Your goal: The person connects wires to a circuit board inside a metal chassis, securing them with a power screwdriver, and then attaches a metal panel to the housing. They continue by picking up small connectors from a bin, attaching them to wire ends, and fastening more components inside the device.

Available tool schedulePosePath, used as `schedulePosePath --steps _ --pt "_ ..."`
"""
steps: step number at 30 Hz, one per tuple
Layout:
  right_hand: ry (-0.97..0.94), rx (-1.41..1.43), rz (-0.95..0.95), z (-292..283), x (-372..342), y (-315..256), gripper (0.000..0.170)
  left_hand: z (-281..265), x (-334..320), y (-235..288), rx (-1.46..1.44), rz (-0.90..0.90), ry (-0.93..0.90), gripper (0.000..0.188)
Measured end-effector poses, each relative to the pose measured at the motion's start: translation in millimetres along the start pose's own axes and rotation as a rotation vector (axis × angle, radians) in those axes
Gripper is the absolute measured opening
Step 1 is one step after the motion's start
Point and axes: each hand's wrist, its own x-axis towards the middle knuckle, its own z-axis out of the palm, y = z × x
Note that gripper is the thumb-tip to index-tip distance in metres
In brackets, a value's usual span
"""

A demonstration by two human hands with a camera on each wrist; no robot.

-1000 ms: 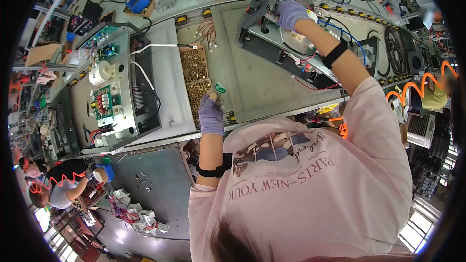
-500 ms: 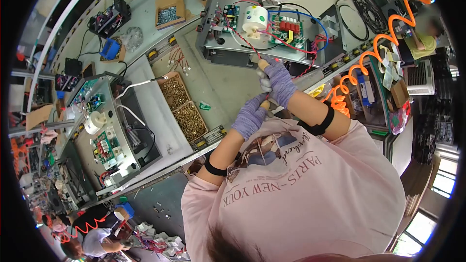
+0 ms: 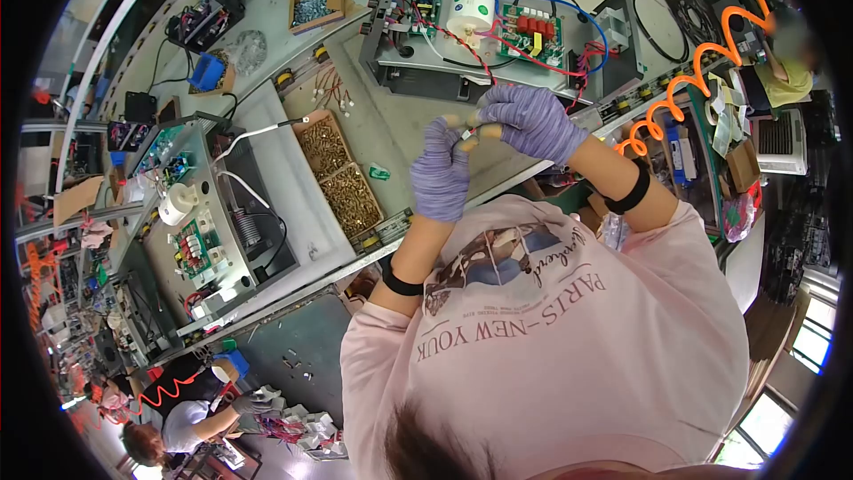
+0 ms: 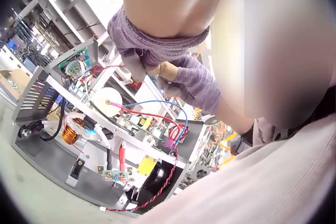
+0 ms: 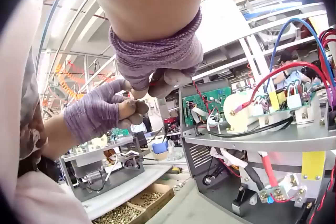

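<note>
In the head view both gloved hands meet fingertip to fingertip in front of an opened metal equipment chassis [image 3: 426, 80]. A small white connector [image 3: 466, 134] shows between the fingertips. My left hand [image 3: 442, 173] pinches at the connector. Curled fingers of my right hand [image 3: 533, 123] hold the red-and-black twisted wire [image 3: 481, 60], which runs down from the chassis. Purple fabric covers the palms, with pale fingertips. On the chassis sit a white round component [image 3: 471, 11] and a green circuit board [image 3: 531, 36]. The right wrist view shows left fingers [image 5: 128, 109] just below the right hand.
Left of the hands lies a divided box of brass fasteners [image 3: 342, 182], with a small green packet [image 3: 379, 172] beside it. A second opened chassis [image 3: 209, 222] stands farther left. An orange coiled hose [image 3: 697, 76] hangs at right. Another person [image 3: 182, 431] works at lower left.
The left hand came from the fastener box and the right hand from the chassis top to meet at the wire. Since half a second ago, both have moved forward, with the connector now visible between them.
</note>
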Motion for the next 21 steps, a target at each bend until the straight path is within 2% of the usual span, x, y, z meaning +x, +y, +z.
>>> schedulePosePath --steps 2,3,5,6,7,8,9,10,11,13,14,16,21 --pt "-0.035 -0.004 0.001 -3 3 -1 0.021 1 0 3 0.198 0.238 0.080 0.042" --pt "-0.038 -0.044 -0.031 -3 4 -1 0.021 1 0 6 0.193 0.236 0.083 0.042" --pt "-0.048 -0.094 -0.064 -9 9 1 0.020 0 2 19 0.072 -0.047 -0.010 0.047" --pt "-0.072 -0.240 -0.112 -16 14 5 0.018 1 4 17 0.062 -0.045 -0.008 0.047" --pt "-0.096 -0.384 -0.159 -24 20 9 0.016 1 7 14 0.062 0.033 0.049 0.049" --pt "-0.111 -0.512 -0.048 -36 27 16 0.015 -1 8 11 0.062 0.107 0.109 0.051" --pt "-0.105 -0.629 0.000 -51 33 29 0.013 -3 8 9 0.055 0.104 0.112 0.051" --pt "-0.074 -0.624 -0.014 -61 36 53 0.012 -7 6 7 0.041 0.062 0.111 0.052" --pt "-0.208 -0.697 0.037 -74 40 69 0.017 -11 5 5 0.027 0.019 0.111 0.053" --pt "-0.376 -0.744 0.081 -85 40 89 0.016 -15 1 -6 0.043 0.013 0.123 0.052" --pt "-0.389 -0.745 0.070 -84 39 93 0.016 -17 -2 -11 0.063 0.012 0.128 0.051" --pt "-0.547 -0.769 -0.078 -75 35 103 0.015 -20 -7 -18 0.059 -0.019 0.129 0.049" --pt "-0.558 -0.857 -0.106 -60 25 114 0.019 -31 -15 -25 0.078 -0.096 0.116 0.048"
